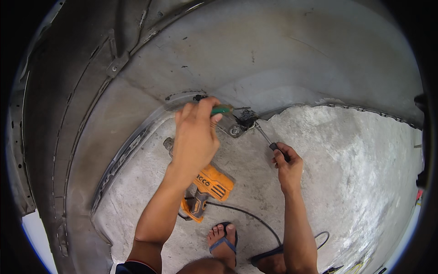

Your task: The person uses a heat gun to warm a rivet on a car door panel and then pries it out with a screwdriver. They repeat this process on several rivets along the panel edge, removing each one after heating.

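Note:
My left hand (197, 132) is closed around a green handle (221, 110), from which a thin metal shaft points right. The kind of this tool is hard to tell. My right hand (289, 168) grips a screwdriver (275, 147) by its dark handle, its shaft slanting up and left. Its tip meets a dark, ragged patch (247, 119) on the lower edge of a grey metal panel (273, 59). Just beside that patch, a round bolt head (234, 130) shows on a bracket.
An orange and grey corded power tool (212, 183) lies on the concrete floor (351, 173) below my left forearm. Its black cord (246, 213) runs toward my sandalled feet (223, 241). A curved metal flange (123, 160) borders the panel at left.

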{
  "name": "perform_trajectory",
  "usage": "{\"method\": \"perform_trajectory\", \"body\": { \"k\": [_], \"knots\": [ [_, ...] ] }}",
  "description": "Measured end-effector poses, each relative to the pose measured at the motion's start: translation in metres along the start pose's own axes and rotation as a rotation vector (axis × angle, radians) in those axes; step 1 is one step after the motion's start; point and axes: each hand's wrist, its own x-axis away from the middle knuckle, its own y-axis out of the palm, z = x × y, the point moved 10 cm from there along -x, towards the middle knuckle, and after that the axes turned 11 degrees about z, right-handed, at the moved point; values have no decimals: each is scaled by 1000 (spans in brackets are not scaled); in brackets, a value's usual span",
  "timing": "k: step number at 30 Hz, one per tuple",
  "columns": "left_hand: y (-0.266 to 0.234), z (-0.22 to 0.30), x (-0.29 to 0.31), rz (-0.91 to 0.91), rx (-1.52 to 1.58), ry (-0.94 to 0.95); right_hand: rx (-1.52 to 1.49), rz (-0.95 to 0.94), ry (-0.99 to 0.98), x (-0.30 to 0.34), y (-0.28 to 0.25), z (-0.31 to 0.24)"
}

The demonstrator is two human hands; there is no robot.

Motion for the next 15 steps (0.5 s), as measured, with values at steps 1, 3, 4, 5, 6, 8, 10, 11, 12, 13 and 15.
{"method": "perform_trajectory", "body": {
  "k": [1, 3, 4, 5, 6, 8, 10, 11, 12, 13, 15],
  "knots": [
    [4, 4, 1, -16, 12, 19, -20, 1, 1, 1, 0, 0],
    [10, 10, 3, -21, 18, 45, -30, -4, 9, 1, 1, 0],
    [11, 11, 3, -9, 12, 53, -22, 2, 17, 1, 0, 1],
    [13, 11, 3, 0, 13, 55, -31, -5, 10, 1, 1, 0],
    [14, 10, 4, 5, -6, 59, -29, -5, 9, 0, 0, 1],
    [15, 7, 5, 13, -34, 60, -30, -10, 3, -1, 0, 1],
    [17, 1, 7, -21, -49, 39, -26, -13, -8, -2, -1, 0],
    [18, -2, 8, -38, -56, 28, -32, -17, 1, -2, 0, 1],
    [18, -1, 7, -29, -56, 42, -31, -15, 6, -2, 0, 2],
    [17, 1, 6, -20, -55, 56, -17, -5, 12, -2, 0, 3],
    [17, 2, 4, -27, -46, 52, -28, -16, 14, -1, 1, 3]
  ]
}}
